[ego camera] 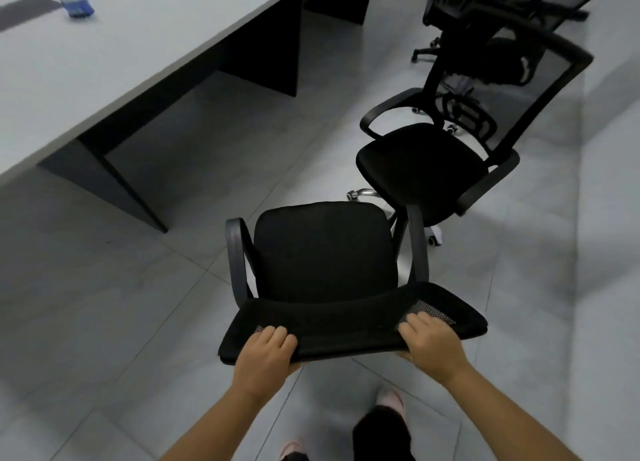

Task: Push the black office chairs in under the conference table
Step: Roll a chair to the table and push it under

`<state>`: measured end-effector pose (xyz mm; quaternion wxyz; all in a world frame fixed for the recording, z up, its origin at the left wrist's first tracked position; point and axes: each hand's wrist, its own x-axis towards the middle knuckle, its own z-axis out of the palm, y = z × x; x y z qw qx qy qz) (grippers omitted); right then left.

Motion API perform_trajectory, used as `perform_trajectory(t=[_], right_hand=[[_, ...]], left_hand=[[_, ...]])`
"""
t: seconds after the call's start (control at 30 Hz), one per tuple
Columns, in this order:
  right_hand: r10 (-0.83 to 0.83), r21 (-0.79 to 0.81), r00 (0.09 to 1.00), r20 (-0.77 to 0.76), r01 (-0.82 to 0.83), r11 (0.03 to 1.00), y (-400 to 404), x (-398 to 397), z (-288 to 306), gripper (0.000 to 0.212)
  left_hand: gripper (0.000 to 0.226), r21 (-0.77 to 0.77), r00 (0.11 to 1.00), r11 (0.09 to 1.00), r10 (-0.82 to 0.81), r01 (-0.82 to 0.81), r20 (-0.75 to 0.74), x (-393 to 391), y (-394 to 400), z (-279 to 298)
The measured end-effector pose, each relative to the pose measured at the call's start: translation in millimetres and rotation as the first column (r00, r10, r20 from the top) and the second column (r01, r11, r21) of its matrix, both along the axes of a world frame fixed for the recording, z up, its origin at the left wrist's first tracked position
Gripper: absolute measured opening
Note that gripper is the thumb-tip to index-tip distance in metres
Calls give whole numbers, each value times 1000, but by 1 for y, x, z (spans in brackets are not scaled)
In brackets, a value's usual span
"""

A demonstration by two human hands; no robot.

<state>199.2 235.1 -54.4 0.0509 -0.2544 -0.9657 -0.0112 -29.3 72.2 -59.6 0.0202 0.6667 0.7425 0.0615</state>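
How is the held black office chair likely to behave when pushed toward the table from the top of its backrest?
The near chair will probably roll easily: the chair beside it shows casters, and the tiled floor looks smooth. It may swivel off course. With the left hand and right hand gripping high, the mesh backrest could flex or tilt slightly.

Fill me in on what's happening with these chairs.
A person is gripping the top of the backrest of the nearest black office chair with both hands, left hand and right hand, fingers curled over its edge. That chair stands on the tiled floor, clear of the conference table, not yet under it. A second black chair sits just beyond, also pulled out, and more chairs stand farther back.
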Motion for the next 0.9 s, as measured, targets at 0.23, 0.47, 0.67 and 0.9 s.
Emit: perform_trajectory(t=[0.23,0.47,0.67,0.9], right_hand=[[177,57,984,-12,-176,983,110,3,-1,49],[343,76,939,9,-343,936,217,-15,-2,51],[446,48,894,-28,-445,894,255,-31,-10,44],[470,47,881,-46,-468,882,270,-66,-6,38]], left_hand=[[48,-28,970,970,241,-240,40,43,68,-3],[47,-10,899,900,437,-437,9,69,145,-3],[28,176,885,879,461,-444,-70,58,167,-14],[65,253,868,878,458,-407,-193,18,183,-10]])
